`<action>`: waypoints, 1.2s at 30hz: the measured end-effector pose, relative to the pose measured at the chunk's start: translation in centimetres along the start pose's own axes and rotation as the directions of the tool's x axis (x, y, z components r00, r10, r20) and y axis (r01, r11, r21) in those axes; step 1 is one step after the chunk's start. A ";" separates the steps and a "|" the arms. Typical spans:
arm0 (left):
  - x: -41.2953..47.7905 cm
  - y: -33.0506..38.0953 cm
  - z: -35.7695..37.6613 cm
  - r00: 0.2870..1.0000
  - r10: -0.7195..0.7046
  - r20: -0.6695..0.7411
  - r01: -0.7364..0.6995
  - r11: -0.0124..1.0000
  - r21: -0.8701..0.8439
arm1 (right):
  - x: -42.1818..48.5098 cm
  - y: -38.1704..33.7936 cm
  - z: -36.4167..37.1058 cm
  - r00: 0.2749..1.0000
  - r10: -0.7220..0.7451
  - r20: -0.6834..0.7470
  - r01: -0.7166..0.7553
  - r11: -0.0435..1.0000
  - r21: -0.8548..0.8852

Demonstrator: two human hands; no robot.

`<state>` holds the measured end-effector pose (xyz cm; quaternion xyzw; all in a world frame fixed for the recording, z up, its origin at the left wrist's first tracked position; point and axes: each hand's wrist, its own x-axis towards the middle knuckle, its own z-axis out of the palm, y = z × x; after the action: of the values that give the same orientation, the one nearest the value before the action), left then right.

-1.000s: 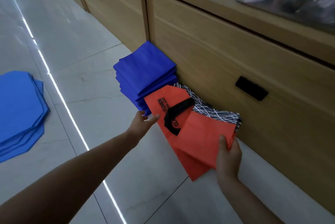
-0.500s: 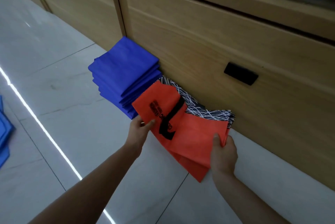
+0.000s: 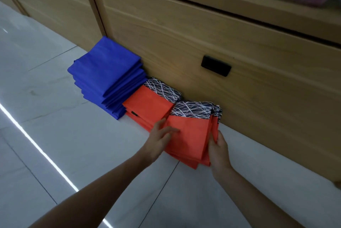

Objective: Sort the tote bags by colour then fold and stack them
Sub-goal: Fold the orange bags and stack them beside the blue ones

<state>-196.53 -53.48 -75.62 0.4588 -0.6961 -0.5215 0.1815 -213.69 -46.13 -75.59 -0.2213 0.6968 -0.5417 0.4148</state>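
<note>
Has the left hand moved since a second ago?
Yes. The left hand has shifted right, away from the blue stack, onto the folded orange bag.

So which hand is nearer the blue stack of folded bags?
Left. The left hand rests flat on the orange bag, at the side nearest the blue stack. The right hand grips the bag's opposite edge, further away.

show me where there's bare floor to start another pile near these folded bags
Bare floor runs along the cabinet right of the right hand, and in front of the blue stack. Crowded where blue stack meets orange bags.
</note>
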 end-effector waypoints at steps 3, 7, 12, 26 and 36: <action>1.6 0.0 0.6 0.993 -0.070 -0.097 0.068 0.998 -0.015 | -0.4 0.4 -1.2 0.999 -0.012 0.042 0.011 0.999 0.040; 2.0 0.9 1.0 0.931 -0.331 -0.151 0.307 0.938 -0.162 | -0.6 0.5 -2.0 0.997 0.007 0.083 -0.014 0.996 0.088; 1.9 1.7 0.5 0.903 -0.395 0.168 0.429 0.821 -0.377 | -0.4 -0.4 -3.6 0.992 0.027 0.124 -0.041 0.993 0.113; 1.0 2.6 0.2 0.886 -0.453 -0.099 0.396 0.851 -0.345 | -1.6 -2.3 -12.1 0.962 -0.127 -0.241 0.169 0.971 0.167; 0.0 5.3 2.1 0.945 -0.240 0.221 0.323 0.779 -0.537 | -2.1 -2.1 -5.7 1.000 -0.028 0.012 0.027 0.999 0.030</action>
<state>-200.49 -52.11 -71.71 0.4453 -0.4443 -0.7563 0.1800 -217.45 -41.94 -72.51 -0.2282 0.6829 -0.5562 0.4150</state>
